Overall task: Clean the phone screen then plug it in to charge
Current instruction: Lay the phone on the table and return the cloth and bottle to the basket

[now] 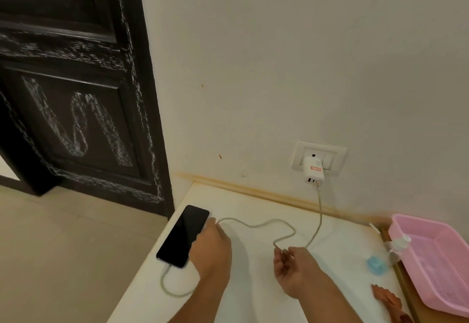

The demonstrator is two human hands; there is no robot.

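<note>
The left hand (212, 249) is lying palm down with its fingers spread flat against the right edge of the phone (183, 235), which is resting screen up and dark at the table's (253, 297) nine o'clock corner, while the right hand (291, 268) is pinching a loop of the charging cable (256, 225) between curled fingertips. The cable is running from the phone's near end, around under the left wrist, then up toward one o'clock into the white charger (313, 170) sitting in the wall socket (318, 157). A pink basket (436, 259) is standing at three o'clock, a small blue object (375, 264) lying just beside it.

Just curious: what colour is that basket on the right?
Pink, seen in the head view: basket.
</note>
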